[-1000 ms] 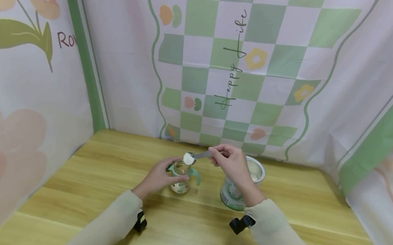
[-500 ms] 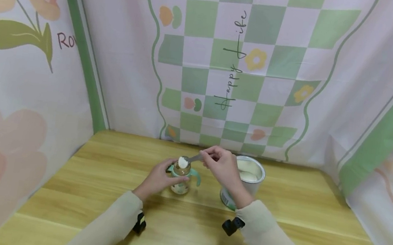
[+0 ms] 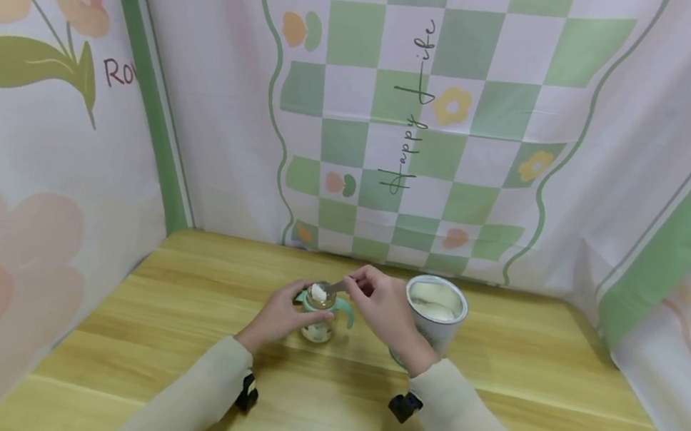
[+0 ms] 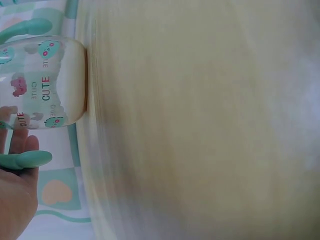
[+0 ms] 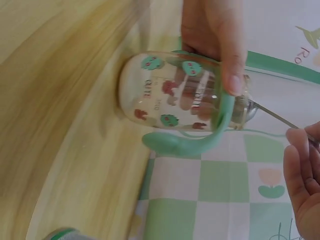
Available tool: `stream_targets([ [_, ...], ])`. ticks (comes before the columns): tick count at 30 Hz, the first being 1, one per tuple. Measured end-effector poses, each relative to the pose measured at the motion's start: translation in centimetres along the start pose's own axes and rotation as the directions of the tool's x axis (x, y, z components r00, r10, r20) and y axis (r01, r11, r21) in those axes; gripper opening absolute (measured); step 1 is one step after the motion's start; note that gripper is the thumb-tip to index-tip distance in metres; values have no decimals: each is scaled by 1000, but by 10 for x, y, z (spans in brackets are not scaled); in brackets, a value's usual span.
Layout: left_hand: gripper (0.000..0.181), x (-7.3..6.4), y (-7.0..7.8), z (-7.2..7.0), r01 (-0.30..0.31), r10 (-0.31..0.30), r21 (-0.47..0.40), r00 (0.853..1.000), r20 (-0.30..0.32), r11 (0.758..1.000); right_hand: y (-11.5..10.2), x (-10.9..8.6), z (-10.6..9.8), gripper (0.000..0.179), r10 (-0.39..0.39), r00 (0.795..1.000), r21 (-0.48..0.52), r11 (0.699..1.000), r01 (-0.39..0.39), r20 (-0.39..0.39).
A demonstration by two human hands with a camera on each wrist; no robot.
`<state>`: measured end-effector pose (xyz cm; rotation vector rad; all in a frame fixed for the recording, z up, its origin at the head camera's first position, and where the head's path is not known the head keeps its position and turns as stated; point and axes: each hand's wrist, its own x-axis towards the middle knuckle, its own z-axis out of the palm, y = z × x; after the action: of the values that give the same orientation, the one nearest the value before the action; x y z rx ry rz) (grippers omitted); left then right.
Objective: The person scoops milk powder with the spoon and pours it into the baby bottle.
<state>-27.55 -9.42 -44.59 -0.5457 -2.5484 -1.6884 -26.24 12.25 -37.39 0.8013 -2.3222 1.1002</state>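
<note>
A clear baby bottle [image 3: 316, 332] with green handles stands upright and uncapped on the wooden table. My left hand [image 3: 280, 310] grips it near the neck, thumb across the front. Inside, a pale layer [image 4: 74, 80] covers the bottom. My right hand [image 3: 381, 307] pinches the handle of a metal spoon [image 3: 335, 287], whose bowl, heaped with white powder [image 3: 318, 292], sits at the bottle's mouth. In the right wrist view, the spoon [image 5: 275, 114] reaches into the neck, and a green bottle handle [image 5: 185, 143] curves down the side.
Behind and right of my right hand is an open can [image 3: 443, 332] holding pale powder, partly covered by the hand and wrist. A checked curtain [image 3: 421, 146] hangs along the table's back edge. Cloth with printed flowers closes off the left side.
My right hand has moved left and down, bringing the powder-filled spoon from above the bottle into its mouth. More of the can shows. The left hand and bottle have stayed put.
</note>
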Motion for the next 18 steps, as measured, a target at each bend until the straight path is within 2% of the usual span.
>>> stream_targets([
  [5,69,1,1,0,11,-11,20,1000,-6,1000,0,-3,4,7,-150,988,-116,982,146,-24],
  [8,68,1,1,0,13,-13,25,1000,-7,1000,-2,-5,4,2,-233,972,-139,964,225,-37],
  [12,67,0,1,0,13,-13,12,1000,-7,1000,-1,-7,6,7,-304,952,-168,941,295,-32],
  [15,66,0,1,0,8,-8,4,1000,-7,1000,1,-8,8,6,-355,935,-233,910,343,-11],
  [18,65,0,0,0,0,0,-2,1000,-5,1000,4,-11,8,8,-414,910,-298,867,398,11],
])
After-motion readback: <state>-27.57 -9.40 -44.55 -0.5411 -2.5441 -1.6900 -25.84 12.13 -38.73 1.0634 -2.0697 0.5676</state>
